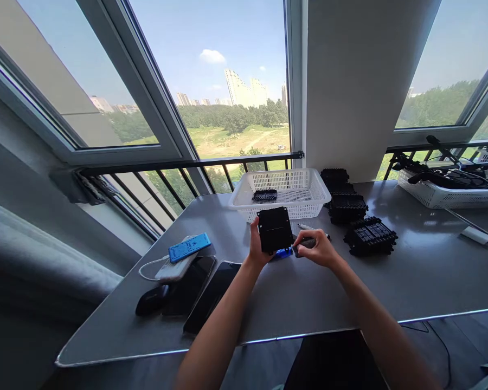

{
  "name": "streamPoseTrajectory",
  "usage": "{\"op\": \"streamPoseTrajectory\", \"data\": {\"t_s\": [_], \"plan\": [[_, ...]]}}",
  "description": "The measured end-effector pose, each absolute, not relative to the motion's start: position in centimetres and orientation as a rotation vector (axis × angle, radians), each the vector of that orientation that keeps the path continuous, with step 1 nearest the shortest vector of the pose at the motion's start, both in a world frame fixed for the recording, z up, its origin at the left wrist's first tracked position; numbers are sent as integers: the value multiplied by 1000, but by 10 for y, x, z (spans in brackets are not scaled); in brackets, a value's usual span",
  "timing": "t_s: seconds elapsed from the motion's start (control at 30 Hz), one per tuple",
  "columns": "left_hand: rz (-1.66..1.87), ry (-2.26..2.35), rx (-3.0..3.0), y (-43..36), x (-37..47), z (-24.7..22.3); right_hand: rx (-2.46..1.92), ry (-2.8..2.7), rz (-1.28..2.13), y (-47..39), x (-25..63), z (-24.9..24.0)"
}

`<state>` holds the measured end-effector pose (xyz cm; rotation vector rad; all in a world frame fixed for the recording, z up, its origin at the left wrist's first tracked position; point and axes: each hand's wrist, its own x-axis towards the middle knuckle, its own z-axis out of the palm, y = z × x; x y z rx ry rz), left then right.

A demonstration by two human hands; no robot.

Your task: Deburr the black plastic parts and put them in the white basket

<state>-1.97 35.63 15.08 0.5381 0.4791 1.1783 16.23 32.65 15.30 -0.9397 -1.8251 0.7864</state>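
Note:
My left hand (259, 246) grips a black square plastic case (275, 229) by its left side, tilted up above the desk. My right hand (316, 249) is closed around a small dark tool with a rounded handle (304, 245), close to the case's lower right corner; its exact kind is too unclear to name. Partly hidden beneath the case lies a blue object (283, 253). A slim white pen-like item (307, 227) rests just behind my right hand.
Behind the hands stands a white basket (280, 210) with a black part (264, 195) inside. Black cases (370, 236) are stacked to the right. A cable-filled basket (435, 193) sits far right. At left lie a blue phone-like device (189, 247), a mouse (151, 301) and dark tablets (211, 295).

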Motion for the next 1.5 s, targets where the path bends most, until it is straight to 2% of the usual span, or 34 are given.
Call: {"op": "streamPoseTrajectory", "data": {"t_s": [0.2, 0.43, 0.73, 1.0, 1.2, 1.37, 1.5], "plan": [[1023, 467, 574, 351, -13, 145, -1049, -1453, 590, 333, 169, 155], [983, 521, 647, 349, -4, 137, -1053, -1578, 463, 335, 167, 152], [1218, 537, 599, 353, -13, 148, -979, -2006, 671, 331, 160, 144], [967, 532, 637, 352, -7, 134, -1065, -1464, 534, 333, 168, 157], [1050, 543, 612, 351, -8, 138, -1079, -1679, 590, 336, 164, 146], [1182, 549, 563, 354, -17, 151, -981, -1988, 775, 332, 162, 144], [1166, 545, 588, 352, -14, 151, -986, -1848, 787, 330, 165, 151]]}}
